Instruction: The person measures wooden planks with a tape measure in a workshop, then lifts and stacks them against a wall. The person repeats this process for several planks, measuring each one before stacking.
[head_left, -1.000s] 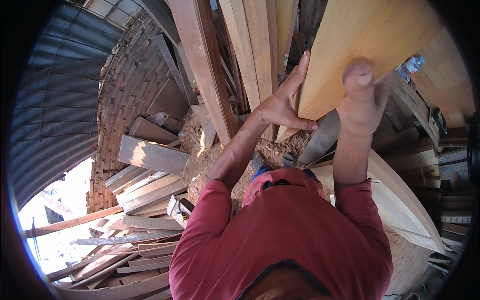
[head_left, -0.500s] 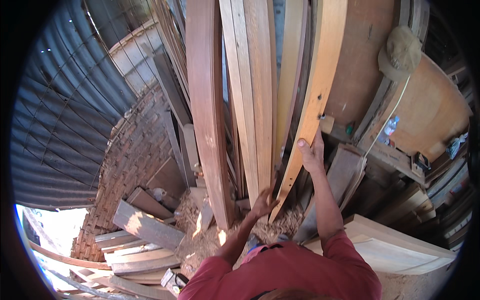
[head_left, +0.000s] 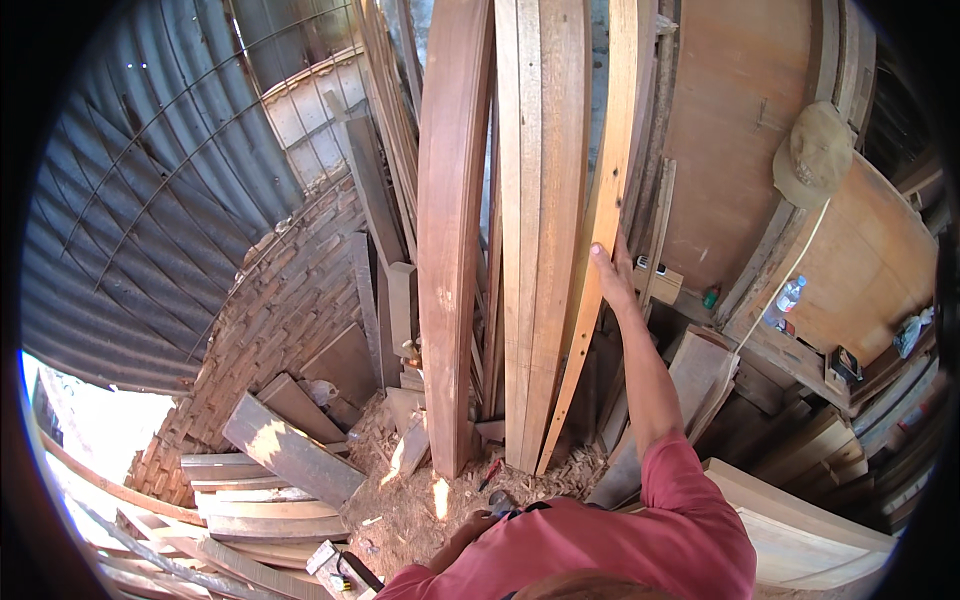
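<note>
My right hand (head_left: 614, 276) grips a long, narrow, orange-brown wooden plank (head_left: 582, 345) at its right edge. The thumb lies on the front face, and the fingers go out of sight behind. Small dark holes run along this plank, which stands upright with its foot among the shavings. Just left of it leans a group of pale brown boards (head_left: 545, 250), and farther left a wide reddish-brown board (head_left: 452, 250). My left hand (head_left: 478, 525) hangs low, close to my body, partly hidden by the shirt; its fingers cannot be made out.
Old planks (head_left: 295, 455) and stacked timber lie at the lower left by a brick wall (head_left: 270, 310). A cap (head_left: 815, 155) hangs at the right, above a plastic bottle (head_left: 788, 296). A pale panel (head_left: 810, 525) lies at lower right. Wood shavings (head_left: 400, 510) cover the floor.
My left hand has dropped from beside the plank's lower end down toward my body. The plank has moved left against the pale boards and turned, with my right hand still gripping it.
</note>
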